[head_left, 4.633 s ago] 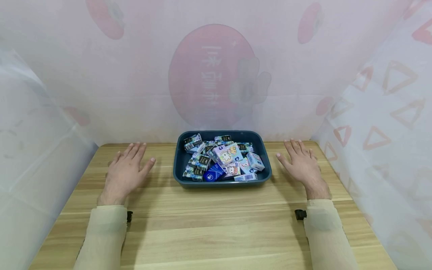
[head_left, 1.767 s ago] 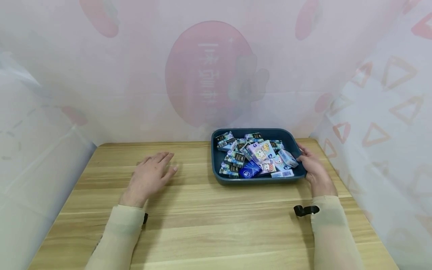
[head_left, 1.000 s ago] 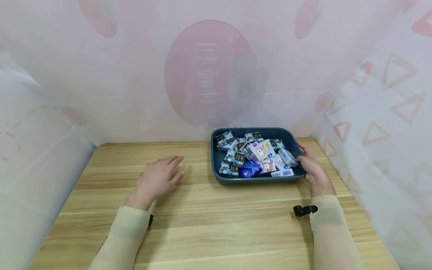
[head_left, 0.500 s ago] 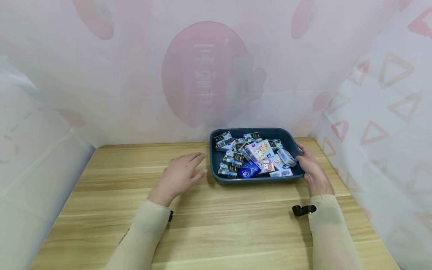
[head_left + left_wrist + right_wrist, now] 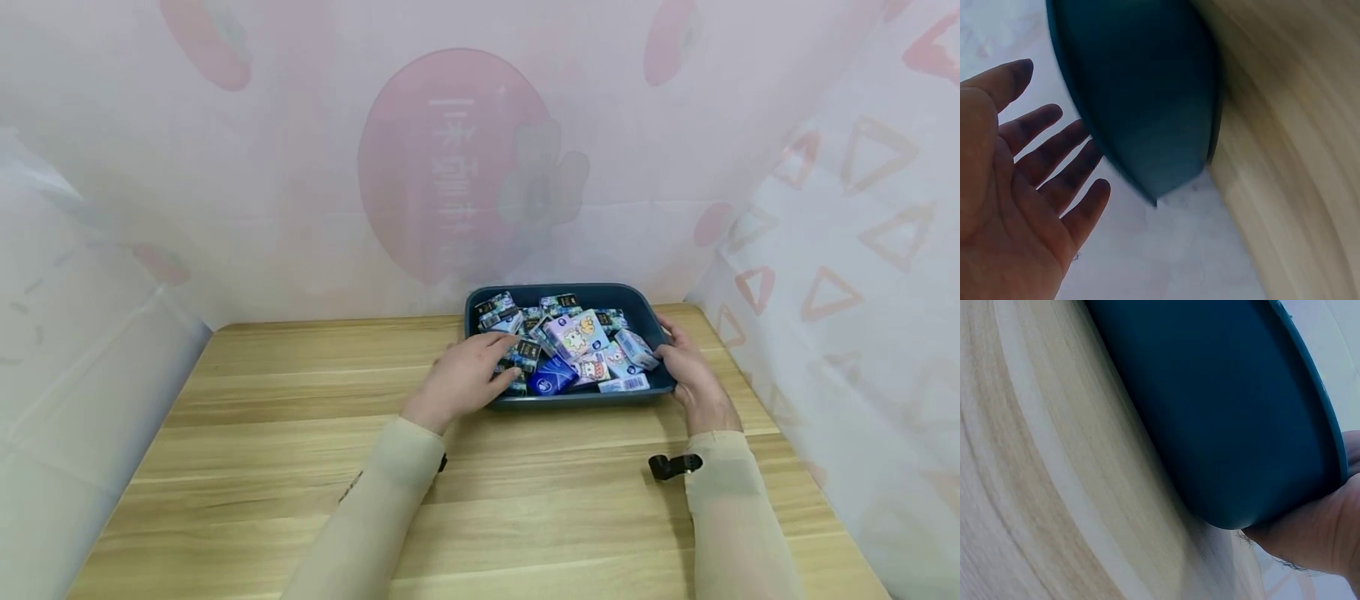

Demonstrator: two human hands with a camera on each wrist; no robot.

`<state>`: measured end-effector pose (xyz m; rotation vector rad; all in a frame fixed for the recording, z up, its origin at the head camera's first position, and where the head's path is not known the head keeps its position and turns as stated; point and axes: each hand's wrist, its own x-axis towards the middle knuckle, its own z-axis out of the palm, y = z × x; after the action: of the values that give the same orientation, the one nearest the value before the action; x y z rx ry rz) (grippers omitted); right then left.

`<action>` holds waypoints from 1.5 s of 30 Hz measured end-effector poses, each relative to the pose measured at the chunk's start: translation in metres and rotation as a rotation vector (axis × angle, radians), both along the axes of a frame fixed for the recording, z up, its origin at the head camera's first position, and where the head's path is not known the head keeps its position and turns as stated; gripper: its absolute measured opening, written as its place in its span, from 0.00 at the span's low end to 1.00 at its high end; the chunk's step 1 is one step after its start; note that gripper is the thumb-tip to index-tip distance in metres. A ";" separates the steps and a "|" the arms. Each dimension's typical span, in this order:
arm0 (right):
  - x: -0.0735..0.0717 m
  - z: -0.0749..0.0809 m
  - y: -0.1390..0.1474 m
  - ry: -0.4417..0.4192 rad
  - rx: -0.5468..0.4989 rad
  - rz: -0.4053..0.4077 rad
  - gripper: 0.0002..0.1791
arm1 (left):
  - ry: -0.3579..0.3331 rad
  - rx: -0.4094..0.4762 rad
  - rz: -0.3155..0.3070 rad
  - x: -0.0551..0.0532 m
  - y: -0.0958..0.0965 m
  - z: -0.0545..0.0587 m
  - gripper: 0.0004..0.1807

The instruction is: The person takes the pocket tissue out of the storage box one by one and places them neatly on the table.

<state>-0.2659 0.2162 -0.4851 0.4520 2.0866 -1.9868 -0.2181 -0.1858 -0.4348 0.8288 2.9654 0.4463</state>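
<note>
On wood-grain table [image 5: 555, 500], gripping blue tray [image 5: 585, 400] with right hand [image 5: 693, 371], poising left hand [image 5: 462, 377], spread-fingered, over small packs [image 5: 527, 353].

We find bare tabletop [image 5: 277, 408] outward of the left hand [image 5: 467, 373] and between the sleeves [image 5: 738, 517], giving room to pass. Under the left hand, the rim of the tray [image 5: 581, 401] bars a low sideways path; over that rim we note free room. Beyond its fingertips, heaped packets [image 5: 576, 336] obstruct. The right hand [image 5: 696, 379] blocks the opposite end; ahead of both hands, a printed backdrop [image 5: 300, 250] limits reach.
</note>
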 end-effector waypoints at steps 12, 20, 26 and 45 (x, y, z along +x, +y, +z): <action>-0.002 0.000 0.001 -0.008 0.034 -0.001 0.50 | -0.018 -0.050 -0.030 -0.028 0.035 -0.016 0.36; -0.002 -0.001 0.000 0.000 0.024 0.000 0.51 | -0.030 -0.113 -0.031 -0.034 0.042 -0.019 0.35; -0.002 -0.002 -0.001 -0.007 0.025 -0.008 0.51 | 0.011 -0.152 -0.060 -0.038 0.042 -0.018 0.33; -0.004 -0.005 0.000 -0.016 0.013 -0.021 0.51 | 0.064 -0.021 -0.025 -0.033 -0.010 0.020 0.38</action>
<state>-0.2700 0.2162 -0.4901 0.4926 2.0944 -1.9757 -0.2507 -0.1955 -0.4150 0.8932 3.0088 0.3949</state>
